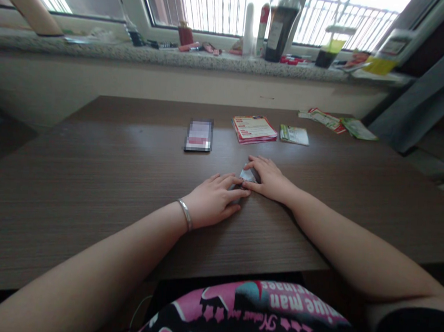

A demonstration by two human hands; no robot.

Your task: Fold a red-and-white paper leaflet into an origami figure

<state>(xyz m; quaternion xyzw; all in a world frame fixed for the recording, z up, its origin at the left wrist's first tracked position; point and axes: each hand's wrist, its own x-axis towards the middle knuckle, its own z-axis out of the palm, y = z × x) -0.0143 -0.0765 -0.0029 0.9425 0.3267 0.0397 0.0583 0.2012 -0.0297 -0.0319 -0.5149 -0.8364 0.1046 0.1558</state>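
A small pale piece, perhaps folded paper, lies on the brown table between my hands, partly hidden by fingers. My left hand, with a silver bracelet at its wrist, rests palm down with its fingers spread, and its fingertips touch the piece's near left edge. From the right, my right hand curves around the piece, thumb at its lower edge and index finger beyond its top. The fingertips of both hands almost meet.
A phone lies beyond my left hand. Behind my right hand are a stack of red-edged cards and a green and white packet. More packets lie at the back right. Bottles and small items line the windowsill.
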